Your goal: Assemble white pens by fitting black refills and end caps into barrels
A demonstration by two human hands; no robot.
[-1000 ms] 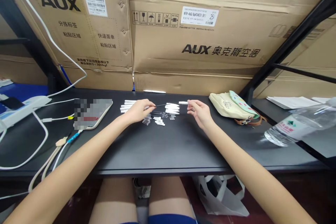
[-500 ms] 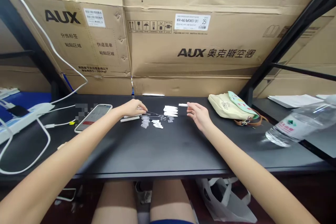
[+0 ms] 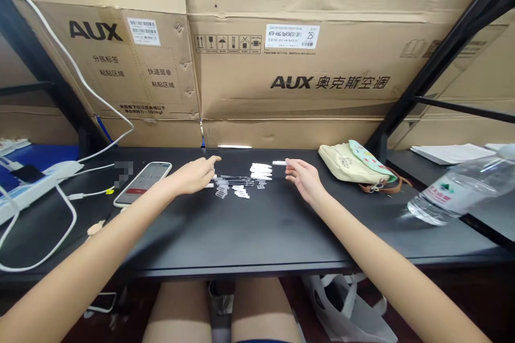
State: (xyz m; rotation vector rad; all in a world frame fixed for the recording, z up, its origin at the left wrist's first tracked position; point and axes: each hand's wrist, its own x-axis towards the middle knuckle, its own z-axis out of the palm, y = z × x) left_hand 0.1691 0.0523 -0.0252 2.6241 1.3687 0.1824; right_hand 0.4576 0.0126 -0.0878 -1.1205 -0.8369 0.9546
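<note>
On the black table (image 3: 257, 230) lie pen parts: white caps (image 3: 261, 170), thin black refills (image 3: 237, 178), small clear pieces (image 3: 221, 191) and short white pieces (image 3: 241, 192). My left hand (image 3: 195, 175) rests palm down at the left end of the parts, over some white barrels, with its fingers stretched out and the index finger pointing right. My right hand (image 3: 303, 176) is to the right of the parts, its fingers curled and pinching one end of a short white pen piece (image 3: 278, 163).
A phone (image 3: 142, 182) lies left of my left hand, next to white cables and a power strip (image 3: 36, 181). A cream pouch (image 3: 356, 163) and a lying water bottle (image 3: 458, 190) are on the right. Cardboard boxes (image 3: 306, 80) wall the back. A lone white pen (image 3: 234, 146) lies at their foot.
My left hand let the black refill down among the parts and drew left, its fingers now stretched out. My right hand stayed put with the white piece. The view dipped slightly.
</note>
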